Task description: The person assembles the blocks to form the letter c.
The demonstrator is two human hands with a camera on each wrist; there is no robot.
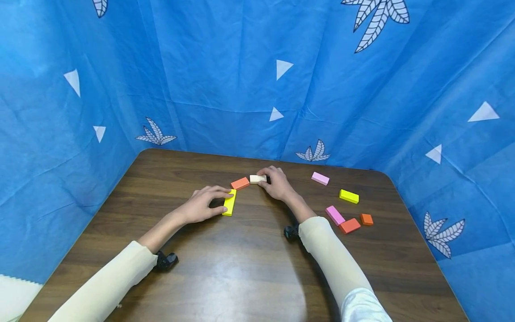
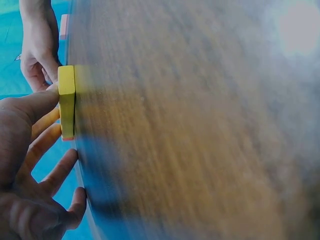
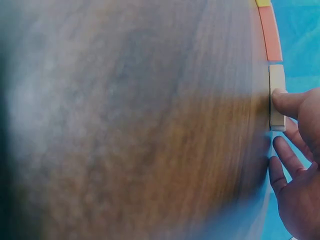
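With thumb and fingers my left hand pinches a flat yellow block lying on the table; the left wrist view shows the thumb on the near side of this yellow block, other fingers spread beyond. An orange-red block lies at a slant just past the yellow one's far end. To its right is a cream block, its right end held between the thumb and fingers of my right hand. Seen from the right wrist, a narrow gap separates the cream block from the orange-red block.
Loose blocks lie at the right of the wooden table: a pink one at the back, a yellow one, another pink one beside a red one, and a small orange one. Blue curtains surround the table.
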